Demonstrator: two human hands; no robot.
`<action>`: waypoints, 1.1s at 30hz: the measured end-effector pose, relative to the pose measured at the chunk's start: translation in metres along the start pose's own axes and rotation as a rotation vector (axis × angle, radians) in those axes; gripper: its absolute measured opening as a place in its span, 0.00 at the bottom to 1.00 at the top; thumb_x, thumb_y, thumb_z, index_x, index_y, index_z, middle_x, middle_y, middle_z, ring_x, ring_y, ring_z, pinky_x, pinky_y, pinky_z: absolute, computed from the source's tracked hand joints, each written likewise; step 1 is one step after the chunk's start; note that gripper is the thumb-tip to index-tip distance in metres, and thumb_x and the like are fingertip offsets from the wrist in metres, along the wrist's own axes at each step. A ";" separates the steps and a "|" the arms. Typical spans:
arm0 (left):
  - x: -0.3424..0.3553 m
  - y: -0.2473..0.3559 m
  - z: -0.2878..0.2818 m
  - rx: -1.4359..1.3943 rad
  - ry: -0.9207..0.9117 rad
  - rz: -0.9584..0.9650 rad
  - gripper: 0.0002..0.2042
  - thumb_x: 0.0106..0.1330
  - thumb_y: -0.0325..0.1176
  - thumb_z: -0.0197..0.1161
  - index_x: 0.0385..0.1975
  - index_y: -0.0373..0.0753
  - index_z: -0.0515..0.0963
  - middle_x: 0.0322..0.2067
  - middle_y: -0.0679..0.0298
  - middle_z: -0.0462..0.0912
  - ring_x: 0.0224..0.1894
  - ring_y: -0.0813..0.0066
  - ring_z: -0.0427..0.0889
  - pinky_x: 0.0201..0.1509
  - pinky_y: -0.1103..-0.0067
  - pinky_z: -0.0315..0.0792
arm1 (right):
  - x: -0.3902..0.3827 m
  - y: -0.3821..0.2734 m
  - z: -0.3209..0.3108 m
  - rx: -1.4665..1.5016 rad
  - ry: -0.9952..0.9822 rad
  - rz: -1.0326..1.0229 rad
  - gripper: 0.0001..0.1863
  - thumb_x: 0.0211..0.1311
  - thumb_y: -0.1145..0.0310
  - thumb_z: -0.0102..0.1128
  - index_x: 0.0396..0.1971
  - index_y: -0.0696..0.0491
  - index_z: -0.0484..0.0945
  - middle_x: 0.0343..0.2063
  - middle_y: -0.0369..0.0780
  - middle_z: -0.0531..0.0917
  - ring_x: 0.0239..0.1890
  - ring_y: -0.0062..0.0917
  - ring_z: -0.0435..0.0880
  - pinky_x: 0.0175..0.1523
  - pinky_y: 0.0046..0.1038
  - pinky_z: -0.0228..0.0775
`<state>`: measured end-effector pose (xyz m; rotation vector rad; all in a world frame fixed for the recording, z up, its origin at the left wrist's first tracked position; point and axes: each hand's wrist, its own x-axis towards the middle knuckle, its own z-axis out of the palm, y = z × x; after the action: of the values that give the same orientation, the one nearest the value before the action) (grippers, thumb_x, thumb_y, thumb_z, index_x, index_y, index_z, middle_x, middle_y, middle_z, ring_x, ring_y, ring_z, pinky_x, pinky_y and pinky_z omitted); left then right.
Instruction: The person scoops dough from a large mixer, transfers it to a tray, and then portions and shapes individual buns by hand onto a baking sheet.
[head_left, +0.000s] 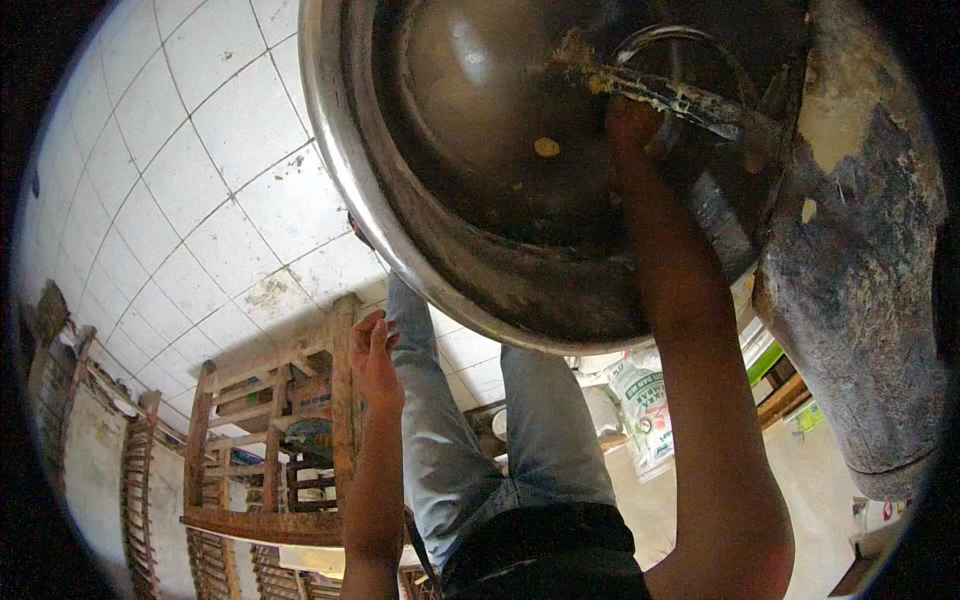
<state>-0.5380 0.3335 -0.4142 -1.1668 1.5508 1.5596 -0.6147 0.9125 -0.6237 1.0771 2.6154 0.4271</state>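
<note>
So there's this crusty, batter-smeared bar (690, 100) inside a big metal bowl (340, 165), and the right hand (635, 122) is in the bowl right up against it. Too dark to tell if the fingers are actually wrapped around it. A yellowish blob (546, 147) sits on the bowl's inner wall. Hands are well apart: the left hand (376, 345) hangs outside the bowl, loosely curled, holding nothing. Scuffed grey machine body (860, 240) right of the bowl, white floor tiles (200, 190) left.
</note>
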 end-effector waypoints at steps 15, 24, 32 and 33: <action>0.011 0.009 0.010 -0.024 0.002 0.075 0.12 0.73 0.36 0.62 0.51 0.37 0.79 0.48 0.62 0.82 0.51 0.69 0.81 0.55 0.70 0.74 | -0.009 -0.028 -0.086 0.316 -0.160 -0.100 0.29 0.68 0.44 0.58 0.51 0.56 0.82 0.36 0.50 0.88 0.35 0.41 0.87 0.50 0.48 0.77; 0.026 0.010 -0.004 0.020 -0.058 0.051 0.14 0.74 0.38 0.61 0.52 0.38 0.77 0.49 0.61 0.79 0.52 0.68 0.79 0.57 0.69 0.73 | 0.059 -0.066 -0.125 0.647 0.253 0.074 0.29 0.69 0.44 0.57 0.49 0.57 0.82 0.35 0.50 0.87 0.35 0.41 0.87 0.50 0.47 0.77; 0.037 -0.048 -0.043 0.360 -0.095 0.188 0.13 0.74 0.36 0.61 0.52 0.39 0.76 0.50 0.63 0.79 0.52 0.70 0.77 0.57 0.70 0.71 | 0.075 -0.067 -0.128 0.679 0.301 0.107 0.29 0.69 0.44 0.57 0.48 0.58 0.82 0.35 0.50 0.87 0.35 0.41 0.87 0.49 0.46 0.78; 0.034 -0.054 -0.048 0.433 -0.094 0.232 0.13 0.74 0.36 0.61 0.52 0.39 0.76 0.50 0.63 0.79 0.52 0.71 0.77 0.57 0.70 0.71 | 0.073 -0.067 -0.128 0.688 0.301 0.102 0.29 0.69 0.44 0.57 0.48 0.58 0.82 0.35 0.50 0.87 0.35 0.41 0.87 0.49 0.46 0.78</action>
<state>-0.4951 0.2864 -0.4628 -0.6845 1.8902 1.3013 -0.7532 0.8985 -0.5414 1.4359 3.0755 -0.3615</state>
